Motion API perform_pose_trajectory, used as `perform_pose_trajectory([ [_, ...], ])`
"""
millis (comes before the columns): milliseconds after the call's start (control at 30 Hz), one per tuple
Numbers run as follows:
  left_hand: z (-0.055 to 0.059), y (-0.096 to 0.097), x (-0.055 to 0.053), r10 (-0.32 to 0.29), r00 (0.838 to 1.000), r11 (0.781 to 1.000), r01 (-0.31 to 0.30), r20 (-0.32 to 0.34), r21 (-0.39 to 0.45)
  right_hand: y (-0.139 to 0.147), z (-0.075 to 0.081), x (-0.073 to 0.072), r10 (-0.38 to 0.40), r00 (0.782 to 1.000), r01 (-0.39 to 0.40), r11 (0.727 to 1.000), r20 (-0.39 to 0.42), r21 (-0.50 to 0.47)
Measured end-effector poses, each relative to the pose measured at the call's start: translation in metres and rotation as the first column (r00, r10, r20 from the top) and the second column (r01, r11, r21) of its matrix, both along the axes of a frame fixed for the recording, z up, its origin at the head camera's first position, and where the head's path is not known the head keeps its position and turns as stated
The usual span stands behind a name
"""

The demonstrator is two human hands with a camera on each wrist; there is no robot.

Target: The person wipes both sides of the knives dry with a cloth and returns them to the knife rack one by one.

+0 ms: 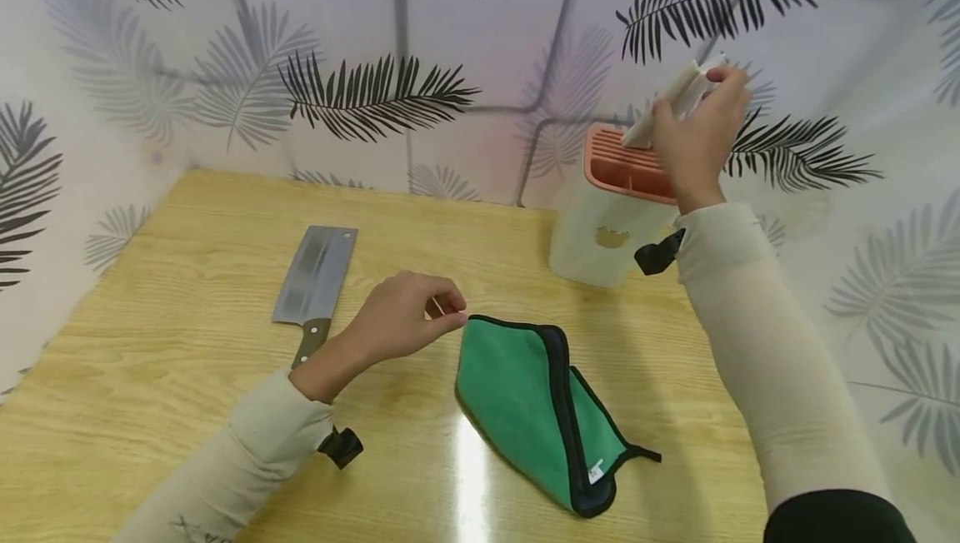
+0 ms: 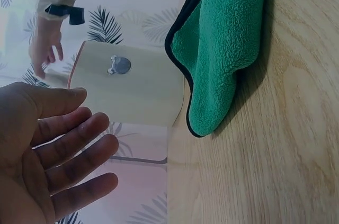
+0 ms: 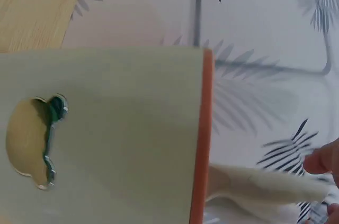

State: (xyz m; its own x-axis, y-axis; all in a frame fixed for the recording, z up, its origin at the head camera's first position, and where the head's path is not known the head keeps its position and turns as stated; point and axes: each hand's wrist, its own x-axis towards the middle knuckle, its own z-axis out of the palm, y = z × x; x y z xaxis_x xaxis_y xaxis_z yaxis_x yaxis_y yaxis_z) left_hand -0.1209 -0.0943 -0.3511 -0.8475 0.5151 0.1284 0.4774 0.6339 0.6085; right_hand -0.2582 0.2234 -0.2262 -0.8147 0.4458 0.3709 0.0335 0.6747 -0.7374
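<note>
My right hand (image 1: 701,131) holds a white handle (image 1: 663,102) standing up from the slotted orange top of a cream knife holder (image 1: 592,231). In the right wrist view the white handle (image 3: 265,184) juts past the holder's orange rim (image 3: 204,128), beside the thumb (image 3: 320,159). Whatever it joins inside the holder is hidden. Over the table, my left hand (image 1: 405,314) hovers with loosely bent, separated fingers and nothing in them. Close to its fingertips lies a folded green cloth (image 1: 513,401) with black edging. A cleaver (image 1: 315,276) rests left of that hand, its handle partly covered by the wrist.
The wooden table (image 1: 187,293) meets a curtain (image 1: 480,52) printed with leaves along its back edge. At the table's back right stands the knife holder, close to the curtain. The cloth's corner with a small tag (image 1: 596,472) points towards the right front.
</note>
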Motion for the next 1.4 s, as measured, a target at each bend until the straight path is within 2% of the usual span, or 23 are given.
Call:
perform_pose_trajectory([
  [67,0.000,-0.003,0.000,0.000,1.000,1.000,0.001,0.009,-0.014,-0.009,-0.007,0.011,0.011,0.992,-0.002,0.998,-0.129,0.067],
  [167,-0.001,-0.009,-0.001,0.004,1.000,0.999,-0.003,0.024,-0.041,-0.030,-0.020,0.030,0.132,0.949,-0.089,0.984,-0.286,0.157],
  [200,-0.002,-0.011,-0.002,0.009,1.000,0.999,-0.008,0.026,-0.051,-0.038,-0.025,0.036,0.190,0.931,-0.136,0.973,-0.313,0.185],
  [267,-0.004,-0.017,-0.003,0.021,0.999,0.997,-0.019,0.026,-0.069,-0.057,-0.034,0.047,0.301,0.903,-0.239,0.945,-0.306,0.224],
  [367,-0.007,-0.028,-0.004,0.043,0.999,0.996,-0.041,0.030,-0.085,-0.085,-0.050,0.062,0.429,0.883,-0.385,0.895,-0.194,0.227],
  [433,-0.007,-0.037,-0.003,0.063,0.997,0.994,-0.058,0.050,-0.093,-0.105,-0.066,0.070,0.483,0.871,-0.461,0.867,-0.091,0.190],
  [533,-0.002,-0.052,-0.001,0.091,0.993,0.985,-0.079,0.079,-0.152,-0.140,-0.100,0.082,0.553,0.829,-0.559,0.820,0.079,0.124],
  [567,0.000,-0.057,0.000,0.096,0.991,0.980,-0.078,0.092,-0.181,-0.153,-0.113,0.086,0.577,0.805,-0.590,0.801,0.137,0.099],
  [667,0.009,-0.071,0.002,0.125,0.984,0.956,-0.085,0.128,-0.281,-0.187,-0.145,0.097,0.633,0.714,-0.667,0.745,0.298,0.017],
  [733,0.014,-0.080,0.002,0.173,0.973,0.937,-0.115,0.151,-0.331,-0.206,-0.159,0.102,0.651,0.657,-0.692,0.721,0.380,-0.040],
  [800,0.016,-0.090,0.003,0.237,0.959,0.917,-0.168,0.155,-0.362,-0.223,-0.168,0.107,0.657,0.620,-0.700,0.710,0.430,-0.076],
  [933,0.020,-0.109,0.003,0.342,0.929,0.883,-0.267,0.139,-0.386,-0.255,-0.176,0.117,0.645,0.598,-0.693,0.714,0.477,-0.097],
  [1067,0.020,-0.115,0.000,0.375,0.917,0.875,-0.301,0.136,-0.380,-0.283,-0.182,0.123,0.613,0.596,-0.682,0.728,0.519,-0.075],
  [1133,0.021,-0.115,0.000,0.385,0.913,0.872,-0.311,0.137,-0.377,-0.295,-0.187,0.125,0.574,0.607,-0.669,0.742,0.549,-0.037],
  [1300,0.019,-0.113,0.001,0.413,0.897,0.862,-0.328,0.159,-0.387,-0.314,-0.198,0.127,0.476,0.652,-0.630,0.774,0.591,0.072],
  [1400,0.016,-0.112,0.003,0.423,0.889,0.859,-0.332,0.176,-0.389,-0.317,-0.201,0.126,0.447,0.664,-0.607,0.790,0.599,0.084],
])
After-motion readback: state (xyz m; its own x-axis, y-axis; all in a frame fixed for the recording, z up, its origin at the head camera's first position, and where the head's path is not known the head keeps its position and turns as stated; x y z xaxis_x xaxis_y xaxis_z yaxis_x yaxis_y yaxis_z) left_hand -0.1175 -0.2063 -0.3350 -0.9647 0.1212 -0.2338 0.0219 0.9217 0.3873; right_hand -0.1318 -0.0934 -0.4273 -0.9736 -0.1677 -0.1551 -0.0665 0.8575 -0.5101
